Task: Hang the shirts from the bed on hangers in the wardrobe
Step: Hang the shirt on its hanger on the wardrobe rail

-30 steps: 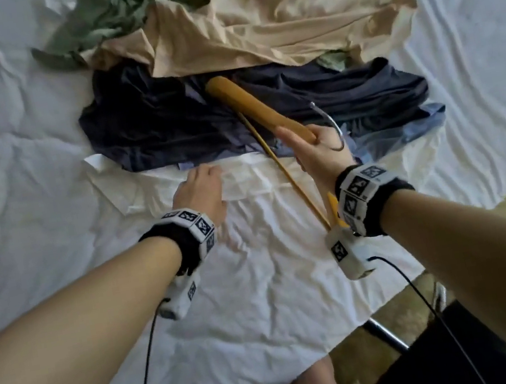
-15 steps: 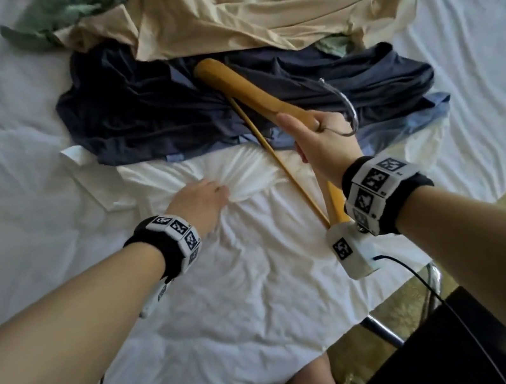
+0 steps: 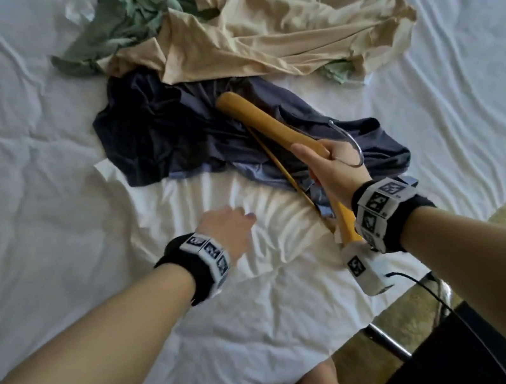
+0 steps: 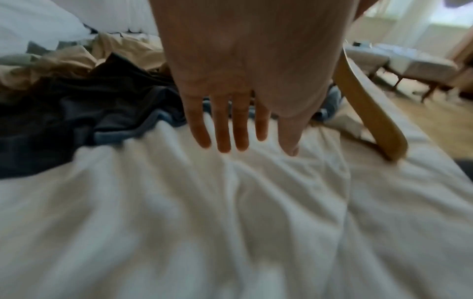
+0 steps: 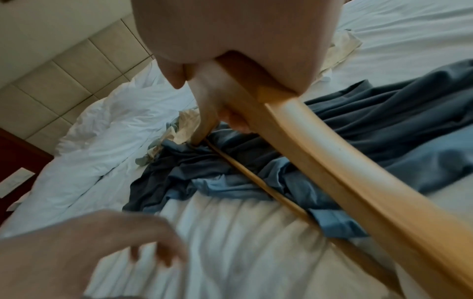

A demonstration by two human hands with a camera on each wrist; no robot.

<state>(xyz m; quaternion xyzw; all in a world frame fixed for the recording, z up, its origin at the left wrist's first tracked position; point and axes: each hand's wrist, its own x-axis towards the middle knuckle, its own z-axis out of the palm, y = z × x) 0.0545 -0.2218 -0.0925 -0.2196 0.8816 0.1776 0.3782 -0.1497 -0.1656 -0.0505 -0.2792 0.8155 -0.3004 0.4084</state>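
The right hand [image 3: 333,166] grips the wooden hanger [image 3: 262,123] at its middle, fingers wrapped round the bar just under the metal hook [image 3: 349,145], with one shoulder pointing to the upper middle of the head view and the other tucked down by the wrist. The left hand [image 3: 229,229] hovers flat over the white shirt [image 3: 213,205] in the centre of the frame, fingers straight and slightly spread; whether the fingertips touch the cloth is hard to tell through the blur. The dark blue shirt [image 3: 161,133] lies just above it, with the beige shirt [image 3: 268,28] and the green shirt [image 3: 129,21] heaped toward the top.

To do this well, the left hand should probably find the white shirt's collar and lift it open, so one hanger shoulder slides in without snagging the blue fabric beneath.
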